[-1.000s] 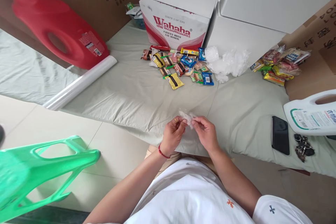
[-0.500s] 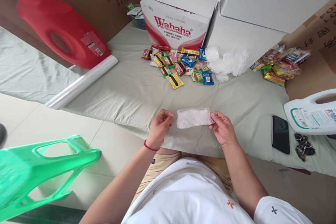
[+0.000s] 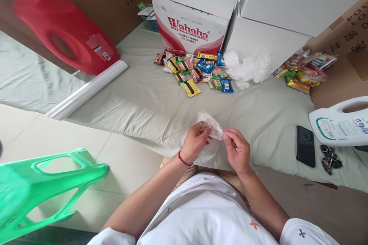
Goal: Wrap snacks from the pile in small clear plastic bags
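A small clear plastic bag [image 3: 212,123], crumpled, sits between both my hands just above the near edge of the grey-green sheet [image 3: 143,103]. My left hand [image 3: 196,142], with a red string round the wrist, pinches the bag's left side. My right hand [image 3: 237,149] pinches its right end, fingers closed. Farther back on the sheet lies a heap of wrapped snacks [image 3: 198,71] beside a bunch of clear plastic bags [image 3: 250,67].
A Wahaha carton [image 3: 189,30] and white boxes [image 3: 273,4] stand at the back. A second snack heap [image 3: 304,69] lies right. A roll of film [image 3: 87,90], red jug [image 3: 63,30], white jug [image 3: 340,124], black phone [image 3: 305,146], keys [image 3: 329,157] and green stool [image 3: 46,187] surround me.
Half a second ago my hands were apart with the bag stretched flat between them. Now they have come back together and the bag is bunched up.
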The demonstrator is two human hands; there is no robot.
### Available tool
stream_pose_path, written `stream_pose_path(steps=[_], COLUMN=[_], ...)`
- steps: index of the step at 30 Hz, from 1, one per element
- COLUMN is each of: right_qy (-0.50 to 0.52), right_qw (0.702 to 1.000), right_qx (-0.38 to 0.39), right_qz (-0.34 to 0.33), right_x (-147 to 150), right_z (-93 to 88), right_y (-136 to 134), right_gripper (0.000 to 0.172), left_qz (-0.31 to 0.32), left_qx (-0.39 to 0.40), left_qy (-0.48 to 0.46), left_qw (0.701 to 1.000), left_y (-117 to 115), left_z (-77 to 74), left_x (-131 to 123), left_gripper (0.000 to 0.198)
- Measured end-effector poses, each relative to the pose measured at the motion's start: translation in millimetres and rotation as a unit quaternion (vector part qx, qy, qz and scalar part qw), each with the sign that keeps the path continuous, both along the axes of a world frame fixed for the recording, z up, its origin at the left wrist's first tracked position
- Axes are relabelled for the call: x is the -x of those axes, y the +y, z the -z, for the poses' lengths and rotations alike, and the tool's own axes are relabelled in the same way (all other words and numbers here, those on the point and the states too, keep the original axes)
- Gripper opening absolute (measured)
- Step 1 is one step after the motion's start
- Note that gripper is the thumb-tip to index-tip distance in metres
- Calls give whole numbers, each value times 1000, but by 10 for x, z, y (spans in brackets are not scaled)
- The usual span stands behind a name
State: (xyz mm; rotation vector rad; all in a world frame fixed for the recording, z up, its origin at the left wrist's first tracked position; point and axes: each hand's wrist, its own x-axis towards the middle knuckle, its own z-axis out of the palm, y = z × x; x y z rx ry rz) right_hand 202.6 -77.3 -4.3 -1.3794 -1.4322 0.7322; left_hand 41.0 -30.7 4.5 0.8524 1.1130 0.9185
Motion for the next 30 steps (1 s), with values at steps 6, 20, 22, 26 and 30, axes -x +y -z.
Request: stream_pose_path(steps=[6,20,22,26,30], right_qy=[251,308,367,414,410], right_qw=[949,927,899,881,894], right_qx=[188,185,213,199,166], right_qz=[32,105,113,111,74], right_x=[-99,-8,-34,-88,-81], right_z=[229,-38,-42,-58,-95], right_y=[-100,414,408,349,303], right_gripper=[32,41,45,44,38], left_qz=[-72,-55,-116,-178,-186], left_qx=[-123,-110,-20,-31,-164], left_qy=[58,-38,-109,-28,127], left_qw=[988,992,987,983,960], left_y=[-47,-217,-176,-161,-199], left_z=[138,128,195,262,165], left_x=[131,202,255,334,333], left_gripper=[31,32,39,35,25])
